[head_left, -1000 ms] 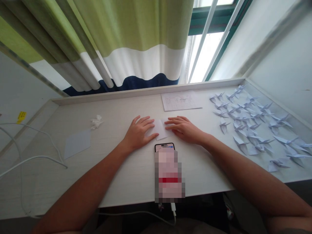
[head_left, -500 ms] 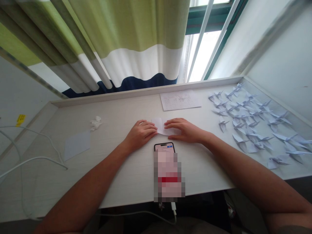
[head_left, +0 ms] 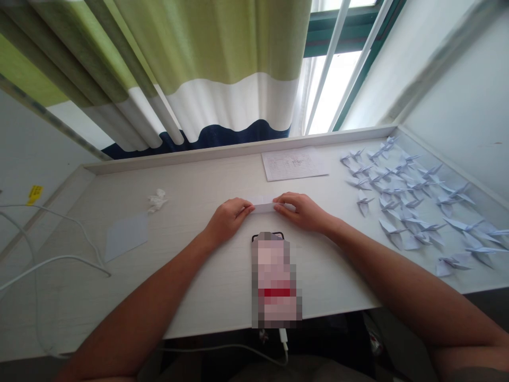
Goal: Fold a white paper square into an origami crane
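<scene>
A small white paper [head_left: 263, 204] lies at the middle of the white desk [head_left: 199, 276], folded into a narrow strip. My left hand [head_left: 228, 218] pinches its left end with curled fingers. My right hand [head_left: 302, 211] pinches its right end, fingers bent onto the strip. A phone [head_left: 273, 281] lies just in front of both hands, its screen lit and a cable plugged in at its near end.
Several folded paper cranes [head_left: 401, 204] cover the desk's right side. A printed sheet [head_left: 294, 163] lies behind the hands. A loose square of paper [head_left: 125, 235] and a crumpled scrap [head_left: 157, 200] sit at the left, beside white cables [head_left: 51, 260]. Curtain and window stand behind.
The flat paper under my spread hands has been folded over into a narrow strip. Both hands went from lying flat to pinching its ends.
</scene>
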Demonstrator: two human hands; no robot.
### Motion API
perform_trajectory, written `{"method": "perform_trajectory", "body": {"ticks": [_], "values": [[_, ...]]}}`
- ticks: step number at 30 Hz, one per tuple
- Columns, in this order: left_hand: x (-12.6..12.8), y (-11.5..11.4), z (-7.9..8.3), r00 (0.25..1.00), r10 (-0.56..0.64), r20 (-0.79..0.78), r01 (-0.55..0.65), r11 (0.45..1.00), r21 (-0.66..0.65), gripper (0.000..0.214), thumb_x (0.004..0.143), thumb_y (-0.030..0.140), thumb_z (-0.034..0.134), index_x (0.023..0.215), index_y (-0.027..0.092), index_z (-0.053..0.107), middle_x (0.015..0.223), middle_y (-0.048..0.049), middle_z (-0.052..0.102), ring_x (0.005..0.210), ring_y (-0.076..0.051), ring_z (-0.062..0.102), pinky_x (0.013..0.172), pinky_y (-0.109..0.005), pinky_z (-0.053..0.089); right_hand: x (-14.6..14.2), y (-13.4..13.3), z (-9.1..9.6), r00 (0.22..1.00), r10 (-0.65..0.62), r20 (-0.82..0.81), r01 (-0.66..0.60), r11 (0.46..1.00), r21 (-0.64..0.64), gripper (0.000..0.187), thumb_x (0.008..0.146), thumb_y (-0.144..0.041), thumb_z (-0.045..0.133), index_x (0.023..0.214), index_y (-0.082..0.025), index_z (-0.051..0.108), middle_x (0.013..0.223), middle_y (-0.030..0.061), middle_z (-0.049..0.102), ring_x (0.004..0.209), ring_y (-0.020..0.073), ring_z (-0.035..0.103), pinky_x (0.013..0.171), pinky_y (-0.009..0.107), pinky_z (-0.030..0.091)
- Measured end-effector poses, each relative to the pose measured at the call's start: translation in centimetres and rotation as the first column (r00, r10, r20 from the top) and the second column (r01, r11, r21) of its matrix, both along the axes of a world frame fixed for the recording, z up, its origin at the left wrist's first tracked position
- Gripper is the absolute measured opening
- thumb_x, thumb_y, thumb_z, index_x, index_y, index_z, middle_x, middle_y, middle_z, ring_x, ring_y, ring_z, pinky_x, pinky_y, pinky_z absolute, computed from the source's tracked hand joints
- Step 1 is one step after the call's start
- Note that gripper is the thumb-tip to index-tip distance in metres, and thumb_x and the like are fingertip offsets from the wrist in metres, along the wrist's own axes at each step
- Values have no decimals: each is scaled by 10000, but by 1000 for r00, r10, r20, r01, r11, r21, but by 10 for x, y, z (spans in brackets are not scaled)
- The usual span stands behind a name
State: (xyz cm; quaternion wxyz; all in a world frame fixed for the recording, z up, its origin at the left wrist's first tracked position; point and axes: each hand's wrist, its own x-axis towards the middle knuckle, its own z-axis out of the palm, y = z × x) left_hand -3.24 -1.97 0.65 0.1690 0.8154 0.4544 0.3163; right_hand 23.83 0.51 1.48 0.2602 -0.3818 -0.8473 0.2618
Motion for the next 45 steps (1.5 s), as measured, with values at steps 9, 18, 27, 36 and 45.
{"method": "perform_trajectory", "body": {"ticks": [9,18,27,36,45], "values": [[10,1,-4,971,150,186,-145,989,-36,208,997,389,645,991,204,740,813,-10,747,708,-158,653,701,-294,548,-8,-2,-2,972,-227,-59,222,972,-75,109,944,-262,638,997,-217,722,945,55,786,869,220,717,807,355,540],[13,3,-4,997,79,25,-79,996,31,174,1027,228,587,1069,211,755,1055,-59,776,887,-193,679,848,-356,580,-14,2,-9,966,-239,-94,235,971,-48,223,928,-210,647,1134,-219,731,932,39,738,803,196,680,809,357,564],[9,1,0,970,76,-233,-53,993,105,246,1024,218,548,1072,223,789,1158,-74,790,1092,-276,650,938,-466,532,-13,3,-17,989,-146,29,142,983,114,241,986,-206,605,1030,-238,840,1060,100,714,977,257,677,919,427,571],[6,1,5,940,59,-336,-15,991,132,308,1053,311,528,1214,224,776,1239,-94,768,1153,-290,656,949,-466,515,-10,2,-12,978,-117,171,81,976,202,279,1057,-230,539,1093,-221,816,1216,116,763,1129,302,669,999,495,517],[6,0,3,930,59,-364,2,986,164,312,1076,313,509,1200,237,785,1249,-89,762,1145,-289,644,923,-457,524,-9,0,-5,961,-99,257,32,966,255,251,1073,-380,590,1131,-243,792,1248,106,753,1170,308,657,1026,488,496]]}}
